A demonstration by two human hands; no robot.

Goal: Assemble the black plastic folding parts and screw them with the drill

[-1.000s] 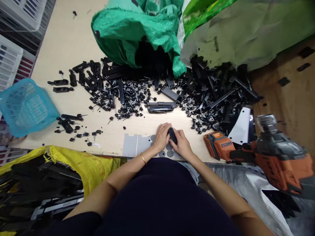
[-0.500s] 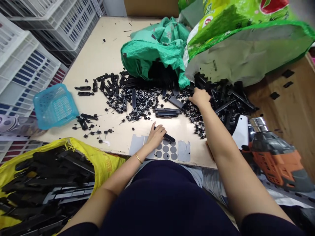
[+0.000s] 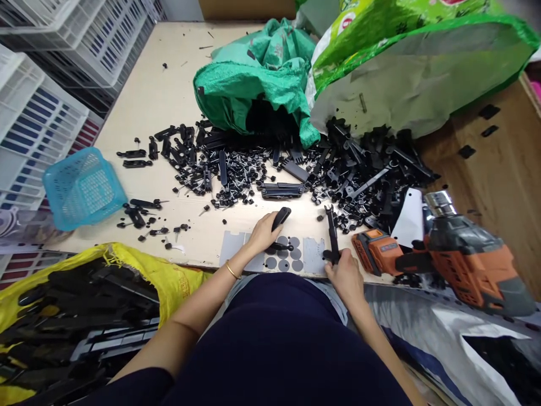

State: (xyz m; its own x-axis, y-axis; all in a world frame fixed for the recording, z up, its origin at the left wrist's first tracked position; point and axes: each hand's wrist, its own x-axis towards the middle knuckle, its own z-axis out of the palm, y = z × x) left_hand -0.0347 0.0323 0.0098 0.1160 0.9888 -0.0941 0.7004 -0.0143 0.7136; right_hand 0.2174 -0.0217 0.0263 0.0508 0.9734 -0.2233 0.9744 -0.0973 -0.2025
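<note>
Near the table's front edge, my left hand is closed around a small black plastic piece with a rounded end. Below its fingers a second dark part lies on the grey sheet with round discs. My right hand grips the lower end of a long black plastic part with a forked tip, held upright to the right of the sheet. Beyond both hands lies a heap of black parts with metal pins, and a longer black assembly lies in front of it.
An orange and black cordless power tool lies at the right edge. Behind the heap are a green sack and a large open bag. A blue basket, white crates and a yellow sack of black parts are leftward.
My right hand has come back from the heap to the front edge, bringing a long black part. My left hand has lifted a black piece off the grey sheet.
</note>
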